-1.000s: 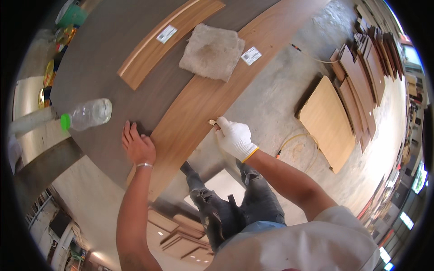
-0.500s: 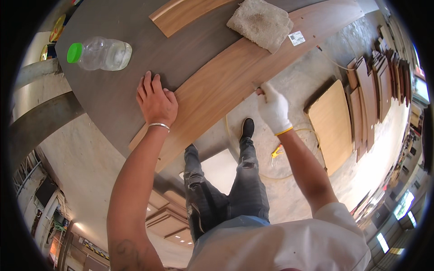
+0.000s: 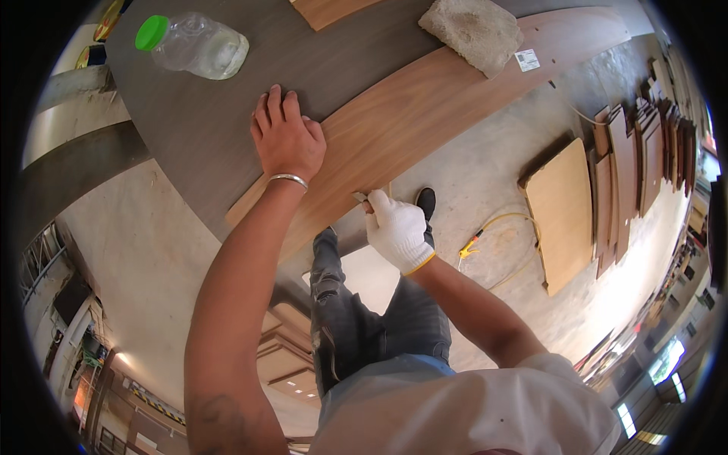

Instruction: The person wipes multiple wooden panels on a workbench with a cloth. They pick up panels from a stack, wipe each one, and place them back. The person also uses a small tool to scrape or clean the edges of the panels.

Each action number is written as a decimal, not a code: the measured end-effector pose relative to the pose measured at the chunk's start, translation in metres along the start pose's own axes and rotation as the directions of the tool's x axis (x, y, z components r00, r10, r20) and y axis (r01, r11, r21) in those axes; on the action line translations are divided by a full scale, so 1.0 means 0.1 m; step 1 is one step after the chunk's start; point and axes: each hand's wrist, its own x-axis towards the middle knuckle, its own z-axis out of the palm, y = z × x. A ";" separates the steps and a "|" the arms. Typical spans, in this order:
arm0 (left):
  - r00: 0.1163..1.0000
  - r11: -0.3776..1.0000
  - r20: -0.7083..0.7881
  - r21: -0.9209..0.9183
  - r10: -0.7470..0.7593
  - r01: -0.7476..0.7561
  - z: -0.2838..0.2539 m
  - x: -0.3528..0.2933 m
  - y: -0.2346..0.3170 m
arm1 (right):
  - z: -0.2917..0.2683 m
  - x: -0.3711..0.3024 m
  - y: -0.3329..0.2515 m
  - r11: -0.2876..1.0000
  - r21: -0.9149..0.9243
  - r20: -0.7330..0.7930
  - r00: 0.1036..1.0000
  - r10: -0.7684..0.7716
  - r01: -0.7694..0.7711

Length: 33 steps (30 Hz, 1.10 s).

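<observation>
Bare left hand [image 3: 287, 140] pressed flat on wood panel [image 3: 425, 114]; gloved right hand [image 3: 396, 227] holds small tool at its edge.

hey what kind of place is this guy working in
Most likely a woodworking or furniture workshop: a long wood-veneer board lies on a dark worktable, and more wooden panels are stacked on the bare concrete floor.

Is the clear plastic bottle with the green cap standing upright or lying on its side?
Lying on its side: the clear plastic bottle rests lengthwise on the dark tabletop.
</observation>
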 end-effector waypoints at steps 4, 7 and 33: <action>1.000 1.000 -0.003 0.018 -0.008 0.008 0.00 -0.05 -0.05 | -0.30 0.16 0.24 0.977 0.010 -0.116 0.971 0.211 -0.211; 1.000 1.000 -0.009 0.006 -0.008 0.008 -0.01 -0.04 -0.05 | -0.69 0.48 1.00 0.985 0.053 -0.350 0.921 0.174 -0.165; 1.000 1.000 -0.007 0.019 -0.007 0.007 -0.02 -0.01 0.00 | 0.14 -0.06 -0.12 0.994 -0.112 -0.077 0.997 -0.005 -0.003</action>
